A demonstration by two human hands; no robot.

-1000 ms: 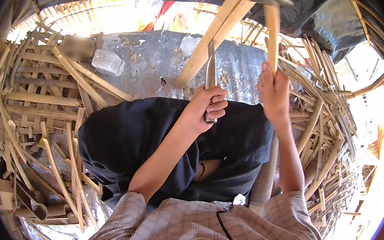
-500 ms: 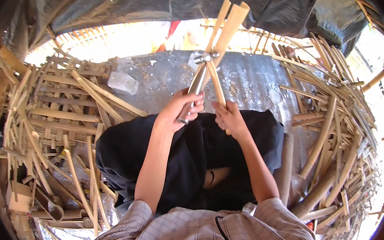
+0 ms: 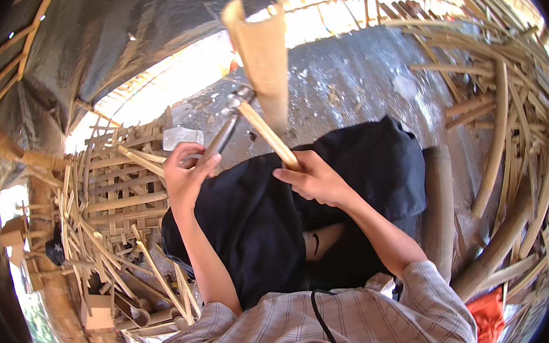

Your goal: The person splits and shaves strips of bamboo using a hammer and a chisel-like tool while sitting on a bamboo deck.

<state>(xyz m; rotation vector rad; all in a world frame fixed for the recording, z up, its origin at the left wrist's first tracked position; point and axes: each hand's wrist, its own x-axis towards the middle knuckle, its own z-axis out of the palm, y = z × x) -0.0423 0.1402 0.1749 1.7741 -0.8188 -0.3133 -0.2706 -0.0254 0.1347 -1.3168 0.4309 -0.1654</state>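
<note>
My left hand (image 3: pixel 185 174) is closed on the lower end of a long, narrow dark metal tool (image 3: pixel 224 136), which may be a blade; its kind does not show clearly. My right hand (image 3: pixel 316 179) grips the light wooden handle of a hammer (image 3: pixel 268 133). The hammer's metal head (image 3: pixel 237 101) lies at the tool's upper end, and whether they touch I cannot tell. Just beyond stands a split bamboo piece (image 3: pixel 266 58), upright, curved and blurred, with its far end high. Neither hand is on it.
Bamboo strips are heaped at the right (image 3: pixel 510 98), and a slatted bamboo stack (image 3: pixel 122 185) lies at the left. A pale block (image 3: pixel 182 138) rests near my left hand. A thick bamboo pole (image 3: pixel 438 209) lies beside my right knee. Dark sheeting (image 3: pixel 138 33) hangs ahead.
The view has turned, and both hands have moved apart. The bamboo that rose as a narrow split V beyond the tool now shows its broad curved side, separate from the tool. Both hands keep their grips.
</note>
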